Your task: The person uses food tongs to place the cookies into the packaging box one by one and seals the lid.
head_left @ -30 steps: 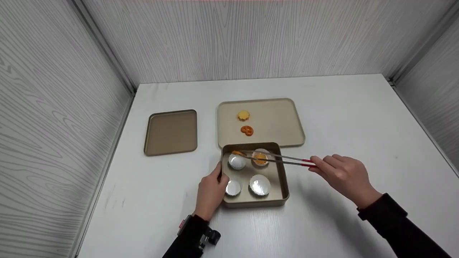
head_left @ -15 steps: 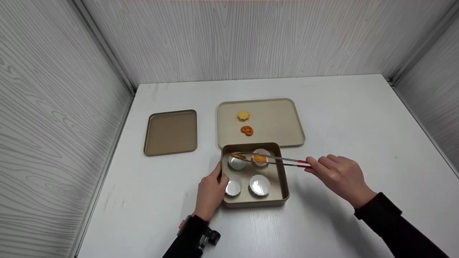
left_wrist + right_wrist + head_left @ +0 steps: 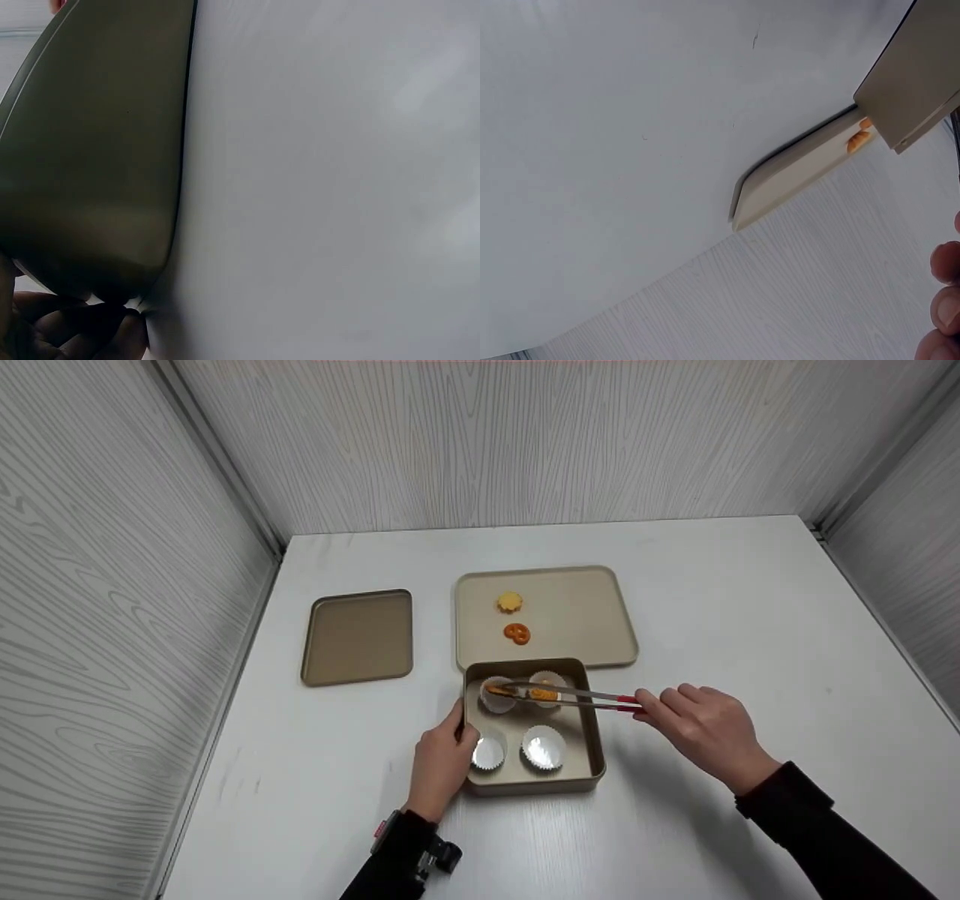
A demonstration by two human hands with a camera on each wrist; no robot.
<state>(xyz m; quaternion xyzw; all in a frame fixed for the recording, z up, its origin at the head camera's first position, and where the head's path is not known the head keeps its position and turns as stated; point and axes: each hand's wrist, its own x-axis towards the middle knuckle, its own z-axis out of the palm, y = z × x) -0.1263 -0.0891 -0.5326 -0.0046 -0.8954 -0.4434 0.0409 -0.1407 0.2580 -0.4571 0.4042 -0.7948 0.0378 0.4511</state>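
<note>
In the head view my right hand holds metal tongs with red grips, reaching left across a square bronze pan. At their tips is a small orange-brown piece of food, its kind unclear, inside or just over the far-left foil cup. An orange piece sits in the far-right cup, partly behind the tongs. My left hand grips the pan's left wall, thumb toward the inside. Two more foil cups, near left and near right, hold nothing visible.
Behind the pan lies a larger beige tray bearing a yellow scalloped tart-like piece and a pretzel. A flat square bronze tray lies to the left. Wood-grain panels enclose the white table's back and sides.
My right hand has shifted slightly left and toward me, bringing the tongs and the orange-brown piece lower over the far-left cup. My left hand and the pan stay put.
</note>
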